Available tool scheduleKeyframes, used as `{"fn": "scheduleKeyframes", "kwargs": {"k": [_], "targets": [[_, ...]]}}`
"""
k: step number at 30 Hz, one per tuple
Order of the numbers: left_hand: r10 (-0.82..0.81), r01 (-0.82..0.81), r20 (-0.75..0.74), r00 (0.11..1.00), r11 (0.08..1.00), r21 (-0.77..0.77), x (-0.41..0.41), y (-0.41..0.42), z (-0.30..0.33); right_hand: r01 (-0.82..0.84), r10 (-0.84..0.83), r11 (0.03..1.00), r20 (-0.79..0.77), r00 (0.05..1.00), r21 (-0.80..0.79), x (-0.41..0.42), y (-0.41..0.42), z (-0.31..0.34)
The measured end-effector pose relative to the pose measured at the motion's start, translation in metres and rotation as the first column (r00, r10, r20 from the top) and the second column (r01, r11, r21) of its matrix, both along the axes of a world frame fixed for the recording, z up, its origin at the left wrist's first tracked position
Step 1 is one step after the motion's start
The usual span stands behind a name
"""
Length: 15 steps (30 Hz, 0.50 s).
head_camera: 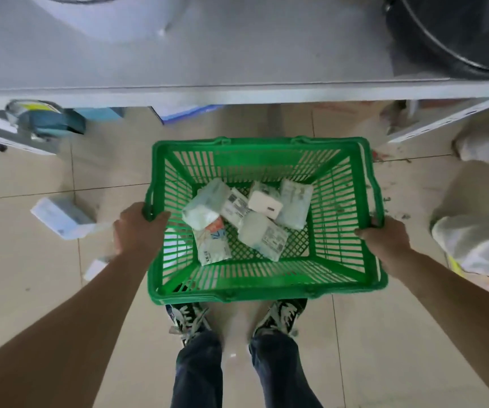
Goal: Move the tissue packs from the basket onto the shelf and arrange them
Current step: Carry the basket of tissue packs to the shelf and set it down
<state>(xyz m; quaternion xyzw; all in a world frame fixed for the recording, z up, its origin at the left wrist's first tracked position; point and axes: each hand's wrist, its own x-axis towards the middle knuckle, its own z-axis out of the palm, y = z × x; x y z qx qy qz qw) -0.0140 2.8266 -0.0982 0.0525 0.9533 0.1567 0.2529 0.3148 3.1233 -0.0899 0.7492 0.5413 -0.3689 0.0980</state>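
Observation:
I hold a green plastic basket (pixel 267 287) in front of me above the tiled floor, just below the front edge of a grey shelf (pixel 237 54). My left hand (pixel 137 231) grips the basket's left rim and my right hand (pixel 384 240) grips its right rim. Several white and pale green tissue packs (pixel 262 237) lie jumbled on the basket's bottom, some overlapping. The middle of the shelf top is bare.
A white round appliance (pixel 105 16) stands at the shelf's back left and a black round object (pixel 458 33) at its back right. Boxes and a tape roll (pixel 40 119) sit on a lower shelf at left. A white pack (pixel 60 217) lies on the floor left; white bags (pixel 478 242) right.

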Motion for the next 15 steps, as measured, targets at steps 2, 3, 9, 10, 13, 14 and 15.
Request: {"fn": "scheduleKeyframes", "kwargs": {"k": [2,3,9,10,13,14,15], "targets": [[0.005,-0.005,-0.027,1.0,1.0,0.001,-0.001,-0.002,-0.017,0.017,-0.016,1.0,-0.015,1.0,0.021,-0.004,-0.004,-0.018],[0.017,-0.017,-0.044,0.999,1.0,0.004,-0.002,-0.003,-0.025,0.017,-0.016,1.0,-0.028,0.999,0.026,-0.006,-0.006,-0.027],[0.072,-0.076,-0.089,0.993,0.996,-0.043,-0.009,-0.031,-0.049,0.012,-0.006,0.996,-0.069,0.998,0.085,-0.025,-0.029,-0.061],[0.086,-0.091,-0.099,0.991,0.995,-0.048,-0.01,-0.036,-0.05,0.011,-0.003,0.994,-0.075,0.997,0.105,-0.03,-0.032,-0.065],[0.127,-0.131,-0.105,0.986,0.991,-0.04,-0.015,-0.047,-0.052,0.002,0.009,0.992,-0.09,0.996,0.124,-0.045,-0.037,-0.068],[0.135,-0.139,-0.1,0.986,0.989,-0.039,-0.017,-0.048,-0.051,-0.004,0.014,0.994,-0.093,0.996,0.108,-0.049,-0.037,-0.067],[0.139,-0.143,-0.095,0.986,0.989,-0.037,-0.018,-0.049,-0.05,-0.007,0.015,0.996,-0.089,0.996,0.085,-0.053,-0.038,-0.065]]}}
